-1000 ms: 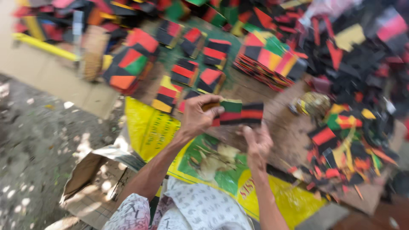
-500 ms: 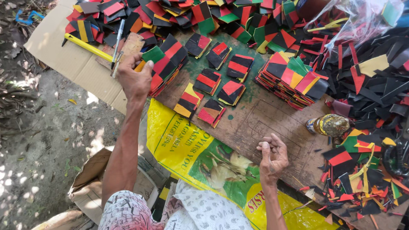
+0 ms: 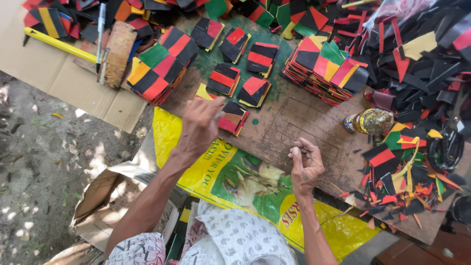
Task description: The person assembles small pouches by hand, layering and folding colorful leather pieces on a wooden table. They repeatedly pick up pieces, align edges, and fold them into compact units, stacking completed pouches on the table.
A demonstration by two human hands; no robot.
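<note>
The left hand (image 3: 198,125) hovers over a red-and-black patch (image 3: 231,118) on the wooden board (image 3: 294,122), fingers curled just beside it; whether it grips cannot be told. The right hand (image 3: 305,164) is clenched, well apart.

2 hands (image 3: 198,128), 1 yellow rod (image 3: 59,44), 1 bottle (image 3: 370,121), 1 printed sack (image 3: 235,179)

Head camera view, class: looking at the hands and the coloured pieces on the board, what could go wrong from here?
1. The left hand hovers over a small stack of striped pieces; a careless move might scatter it.
2. The glue-smeared bottle lies on its side near loose scraps; it could roll or leak.
3. The right hand is clenched; what it holds cannot be told.
</note>
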